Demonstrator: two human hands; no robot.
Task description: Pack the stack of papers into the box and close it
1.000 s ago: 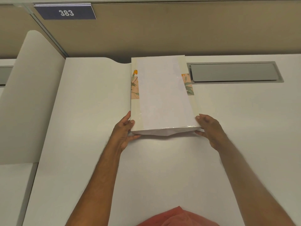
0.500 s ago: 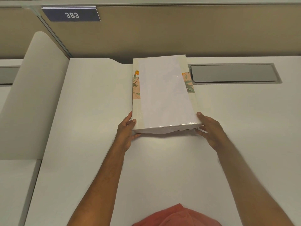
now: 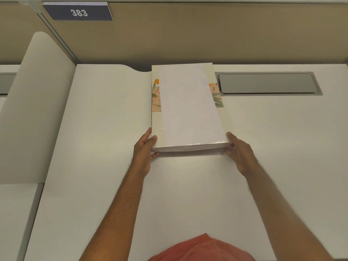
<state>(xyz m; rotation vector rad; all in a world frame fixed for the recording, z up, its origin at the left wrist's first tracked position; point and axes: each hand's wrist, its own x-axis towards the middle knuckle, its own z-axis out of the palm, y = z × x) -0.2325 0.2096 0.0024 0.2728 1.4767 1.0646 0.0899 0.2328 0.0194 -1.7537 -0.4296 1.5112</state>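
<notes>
A flat cream box (image 3: pixel 156 127) with a flower print on its left and right sides lies lengthwise on the white desk (image 3: pixel 105 157). A white stack of papers (image 3: pixel 188 106) covers most of its top, glossy at the near edge. My left hand (image 3: pixel 144 153) grips the near left corner, thumb on the side and fingers curled under. At the near right corner my right hand (image 3: pixel 239 153) holds the box with the thumb up along the side. The near end looks flat and closed; what is inside is hidden.
A grey cable hatch (image 3: pixel 267 83) is set into the desk just right of the box. A white curved divider (image 3: pixel 37 110) stands at the left. A tan partition wall with a "383" sign (image 3: pixel 78 13) closes off the back. Orange clothing (image 3: pixel 199 249) shows at the bottom edge.
The white flap that bulged out of the near end of the box now sits flat against it. Both hands stayed at the near corners, pressing in slightly.
</notes>
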